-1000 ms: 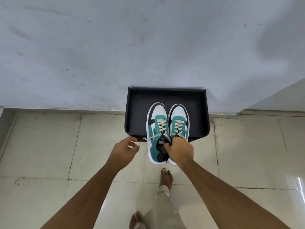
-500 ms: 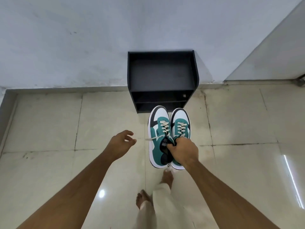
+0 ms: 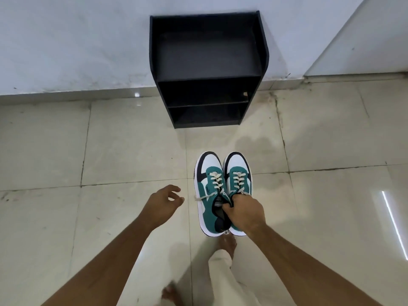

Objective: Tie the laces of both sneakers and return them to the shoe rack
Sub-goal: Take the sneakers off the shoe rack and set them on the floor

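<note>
The pair of teal-and-white sneakers [image 3: 223,191] is moving away from the black shoe rack [image 3: 208,69]: a second ago it was hanging over the rack's top shelf, and now it is hanging over the tiled floor [image 3: 110,151] in the centre of the frame, well apart from the rack, which is standing against the wall in the upper middle with its shelves showing no shoes. The right hand [image 3: 245,213] is clamping both sneakers together at their collars, fingers hooked inside the openings, toes pointing toward the rack. The left hand [image 3: 164,203] is hovering just beside the pair at centre left, loosely curled with thumb and fingers partly apart and holding nothing. The cream laces [image 3: 217,181] are threaded through the eyelets, but a loose end is trailing off the left sneaker toward the empty hand, and no bow is showing on either one. This is reading as the opening of the task rather than its end: the pair is being carried off the rack, probably to be set down so the tying can begin, with the return to the shelf yet to come.
</note>
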